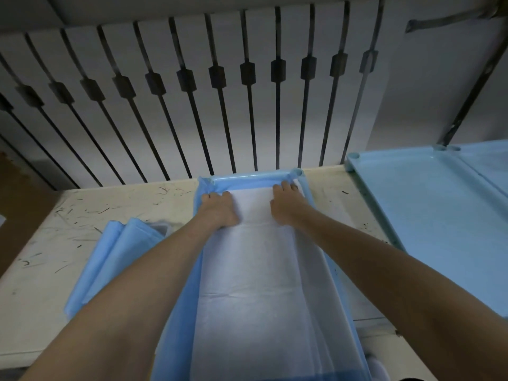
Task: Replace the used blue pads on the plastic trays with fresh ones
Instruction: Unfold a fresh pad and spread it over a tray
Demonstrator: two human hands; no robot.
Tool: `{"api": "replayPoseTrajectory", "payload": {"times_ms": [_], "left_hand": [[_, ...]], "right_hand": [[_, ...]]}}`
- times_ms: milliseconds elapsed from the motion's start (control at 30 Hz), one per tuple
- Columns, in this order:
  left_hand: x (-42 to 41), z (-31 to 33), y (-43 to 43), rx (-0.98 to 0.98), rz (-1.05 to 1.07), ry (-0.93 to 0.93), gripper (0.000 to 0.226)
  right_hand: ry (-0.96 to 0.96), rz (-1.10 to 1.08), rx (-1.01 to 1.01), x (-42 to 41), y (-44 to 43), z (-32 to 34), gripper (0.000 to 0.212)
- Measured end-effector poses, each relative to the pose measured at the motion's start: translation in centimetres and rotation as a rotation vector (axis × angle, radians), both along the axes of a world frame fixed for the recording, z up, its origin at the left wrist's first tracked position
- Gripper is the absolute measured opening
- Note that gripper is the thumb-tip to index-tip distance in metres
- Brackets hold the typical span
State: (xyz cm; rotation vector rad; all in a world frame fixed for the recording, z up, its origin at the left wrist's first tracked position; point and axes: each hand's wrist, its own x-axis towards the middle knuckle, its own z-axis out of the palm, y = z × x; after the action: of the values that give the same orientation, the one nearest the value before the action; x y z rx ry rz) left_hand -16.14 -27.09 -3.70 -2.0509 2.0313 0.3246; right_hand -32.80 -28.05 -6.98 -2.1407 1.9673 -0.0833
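Pad (261, 270) lies white side up in the centre tray (247, 177) on the table (55, 237). Left hand (218, 209) rests on its far left corner, fingers bent; grip cannot be determined. Right hand (286, 204) presses the far right corner, fingers straight, together. Folded pads (118, 251) lie left; second tray (426, 210) right.

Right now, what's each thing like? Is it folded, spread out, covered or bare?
Table: scratched.
Middle tray: lined, far rim showing.
Pad: spread out in it, white side up.
Right tray: bare, no pad.
Spare pads: folded, stacked left of the lined one.
Left hand: on the far left end of the white sheet, fingertips hidden.
Right hand: resting on its far right end.
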Motion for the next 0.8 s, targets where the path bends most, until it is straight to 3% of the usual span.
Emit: {"api": "replayPoseTrajectory", "payload": {"times_ms": [100, 233, 333, 567, 733, 800], "left_hand": [[-0.5, -0.1, 0.3, -0.024, 0.037, 0.032, 0.050], [-1.1, 0.3, 1.1, -0.183, 0.060, 0.113, 0.044], [-1.3, 0.5, 1.6, -0.228, 0.000, 0.113, 0.038], [-0.7, 0.5, 1.0, -0.170, -0.083, 0.145, 0.033], [-0.5, 0.2, 0.8, -0.137, -0.097, 0.173, 0.028], [-0.6, 0.0, 0.5, -0.129, -0.087, 0.194, 0.031]], "right_hand": [[-0.010, 0.001, -0.106, -0.6, 0.5, 0.6, 0.036], [0.124, -0.074, -0.336, -2.8, 1.3, 2.0, 0.048], [0.109, -0.153, -0.266, -3.6, 1.6, 2.4, 0.051], [0.056, -0.098, -0.266, -3.3, 0.7, 3.1, 0.050], [0.095, -0.056, -0.237, -4.0, -0.7, 2.9, 0.036], [0.025, -0.068, -0.255, -4.3, -1.1, 2.6, 0.037]]}}
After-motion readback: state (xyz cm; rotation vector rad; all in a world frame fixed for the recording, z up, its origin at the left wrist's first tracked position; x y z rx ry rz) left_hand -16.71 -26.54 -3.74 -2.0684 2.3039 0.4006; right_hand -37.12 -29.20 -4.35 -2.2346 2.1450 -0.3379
